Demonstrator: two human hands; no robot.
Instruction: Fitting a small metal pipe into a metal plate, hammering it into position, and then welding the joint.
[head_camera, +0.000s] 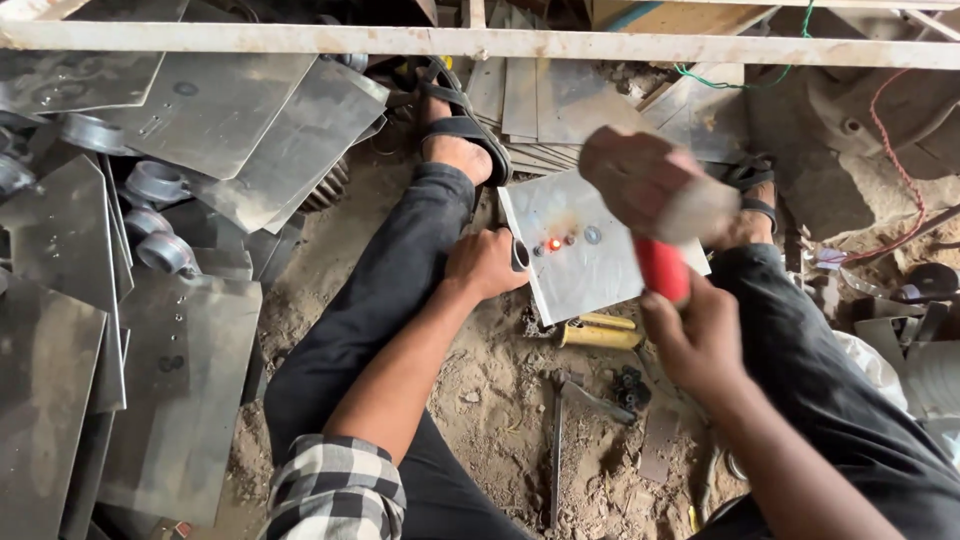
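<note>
Hammering step: right hand (700, 335) grip closed on red-handled hammer (655, 200), left hand (485, 262) pinning metal sheet (585, 255) edge; next blow needs aim at glowing rivet (553, 244).

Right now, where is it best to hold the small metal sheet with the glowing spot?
Probably the near left edge of the metal sheet, where the left hand rests. That edge lies farthest from the glowing spot and clear of the hammer swung by the right hand.

I sit on a dirt floor (500, 420) strewn with debris. Grey metal sheets (180, 380) lie stacked to my left, with metal cups (165, 250) among them. A pale bar (480, 42) crosses overhead. Daylight is even.
</note>
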